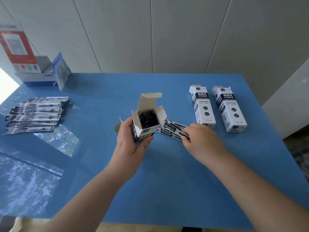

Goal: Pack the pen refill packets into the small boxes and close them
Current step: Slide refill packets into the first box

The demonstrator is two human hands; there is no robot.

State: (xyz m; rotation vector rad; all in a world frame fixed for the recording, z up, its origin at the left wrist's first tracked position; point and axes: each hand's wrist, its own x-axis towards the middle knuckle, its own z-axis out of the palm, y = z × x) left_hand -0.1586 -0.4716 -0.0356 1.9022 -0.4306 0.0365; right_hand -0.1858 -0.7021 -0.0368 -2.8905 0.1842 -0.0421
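Note:
My left hand [132, 139] grips a small white-and-black box [145, 124] upright above the blue table, its top flaps open and dark refill packets showing inside. Just right of it, my right hand [200, 139] pinches a small bundle of refill packets [172, 128] lying flat on the table beside the box. A fanned pile of several more refill packets [35, 114] lies at the left. Two more small boxes [202, 106] [229, 108] lie flat at the right, with their far end flaps partly open.
The blue table [167, 181] has a glossy left part with window reflections. At the back left stand a blue-and-white carton [38, 79], a red-and-white package [18, 51] and a blue leaflet [61, 71]. A grey panelled wall runs behind the table.

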